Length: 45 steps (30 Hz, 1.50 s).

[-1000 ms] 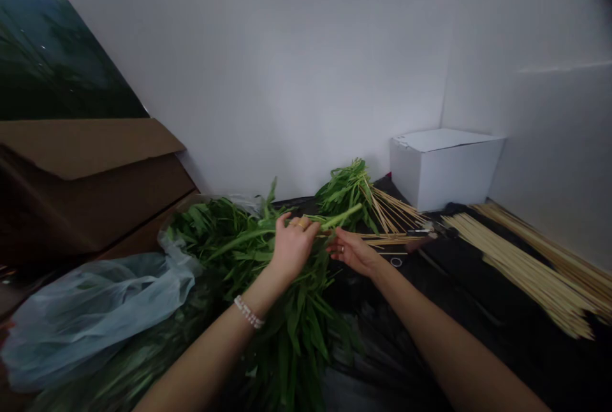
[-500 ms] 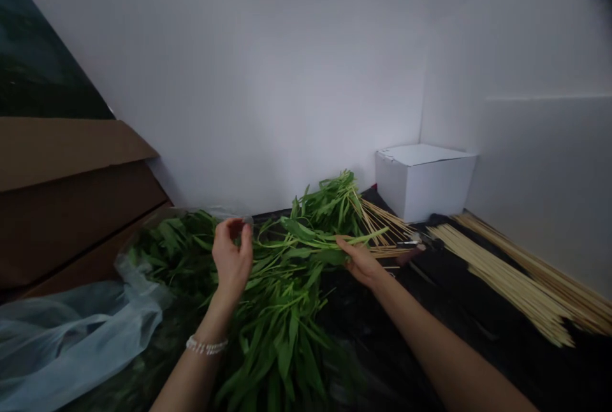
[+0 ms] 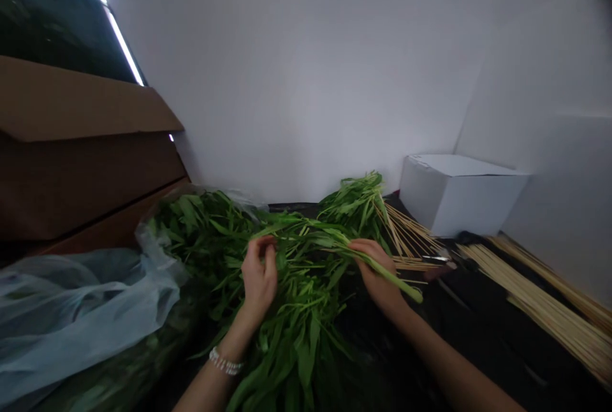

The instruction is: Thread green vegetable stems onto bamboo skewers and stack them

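My right hand (image 3: 380, 272) is closed round a bunch of water spinach stems (image 3: 394, 279), their thick pale cut ends pointing toward the lower right. The leafy part stretches leftward over a pile of water spinach (image 3: 306, 335). My left hand (image 3: 261, 275), with a white beaded bracelet at the wrist, is beside the leafy end. Its fingers curl toward the thumb in a pinch; what lies between them, if anything, is hidden. Behind the left hand, more leafy greens (image 3: 196, 227) lie in a clear plastic bag (image 3: 119, 303).
A bundle of greens (image 3: 354, 198) lies by the wall, near thin sticks (image 3: 406, 227). More pale sticks (image 3: 549, 303) lie at the right. A white box (image 3: 459, 195) stands at the back right, a brown cardboard box (image 3: 86, 169) at the left. Black sheeting (image 3: 459, 335) covers the surface.
The view has shifted, so the boxes sit differently in the picture. The stems in my right hand now tilt downward, their cut ends lower right. My left fingertips look closer together.
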Each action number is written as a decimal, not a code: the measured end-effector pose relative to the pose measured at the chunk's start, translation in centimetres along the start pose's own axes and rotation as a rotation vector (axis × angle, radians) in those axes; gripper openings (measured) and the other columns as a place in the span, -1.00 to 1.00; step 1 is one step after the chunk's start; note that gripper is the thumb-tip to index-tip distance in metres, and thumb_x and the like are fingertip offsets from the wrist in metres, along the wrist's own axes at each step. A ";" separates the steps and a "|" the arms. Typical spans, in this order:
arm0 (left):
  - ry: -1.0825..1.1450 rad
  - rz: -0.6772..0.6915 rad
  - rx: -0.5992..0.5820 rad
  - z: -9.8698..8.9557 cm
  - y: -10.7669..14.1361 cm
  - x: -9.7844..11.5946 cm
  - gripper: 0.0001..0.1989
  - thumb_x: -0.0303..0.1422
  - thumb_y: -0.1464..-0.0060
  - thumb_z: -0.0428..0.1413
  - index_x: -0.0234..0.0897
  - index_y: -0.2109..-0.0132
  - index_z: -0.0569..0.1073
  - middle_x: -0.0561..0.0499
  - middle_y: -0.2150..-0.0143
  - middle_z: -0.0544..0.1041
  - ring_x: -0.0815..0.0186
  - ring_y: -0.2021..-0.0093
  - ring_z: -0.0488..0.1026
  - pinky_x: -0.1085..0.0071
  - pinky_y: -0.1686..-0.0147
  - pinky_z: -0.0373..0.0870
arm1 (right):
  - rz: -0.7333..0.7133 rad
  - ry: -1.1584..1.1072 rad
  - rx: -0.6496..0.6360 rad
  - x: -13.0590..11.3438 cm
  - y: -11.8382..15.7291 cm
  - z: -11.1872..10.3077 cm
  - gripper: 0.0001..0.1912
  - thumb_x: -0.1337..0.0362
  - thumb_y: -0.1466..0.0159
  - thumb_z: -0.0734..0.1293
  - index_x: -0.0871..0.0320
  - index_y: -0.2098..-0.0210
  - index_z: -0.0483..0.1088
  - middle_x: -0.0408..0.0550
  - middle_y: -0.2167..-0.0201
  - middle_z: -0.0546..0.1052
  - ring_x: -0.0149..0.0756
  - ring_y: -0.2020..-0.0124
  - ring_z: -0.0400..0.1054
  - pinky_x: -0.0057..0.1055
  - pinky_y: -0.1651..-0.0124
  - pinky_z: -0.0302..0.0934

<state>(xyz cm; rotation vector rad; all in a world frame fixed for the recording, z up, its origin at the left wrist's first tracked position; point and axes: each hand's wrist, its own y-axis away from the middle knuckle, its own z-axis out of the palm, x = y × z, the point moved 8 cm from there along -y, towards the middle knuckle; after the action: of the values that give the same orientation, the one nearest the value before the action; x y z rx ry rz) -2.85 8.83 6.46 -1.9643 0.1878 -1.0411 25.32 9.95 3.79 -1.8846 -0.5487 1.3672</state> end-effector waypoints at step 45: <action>-0.042 0.104 -0.307 1.2 -1.1 0.7 -0.87 -0.41 -0.04 0.12 -0.22 0.35 0.58 -0.01 0.36 0.54 0.25 0.27 0.45 0.29 0.16 0.36 | -0.743 0.434 -0.257 -7.7 4.3 2.7 -0.58 0.41 -0.34 0.27 -0.05 -0.15 0.38 -0.04 -0.09 0.51 -0.17 -0.17 0.33 -0.15 -0.15 0.29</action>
<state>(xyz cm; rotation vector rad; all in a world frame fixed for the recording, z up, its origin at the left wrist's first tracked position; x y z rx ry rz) -1.83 9.88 7.39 -2.2223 0.4443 -0.9460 19.84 2.62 4.92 -1.8123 -1.0882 0.4091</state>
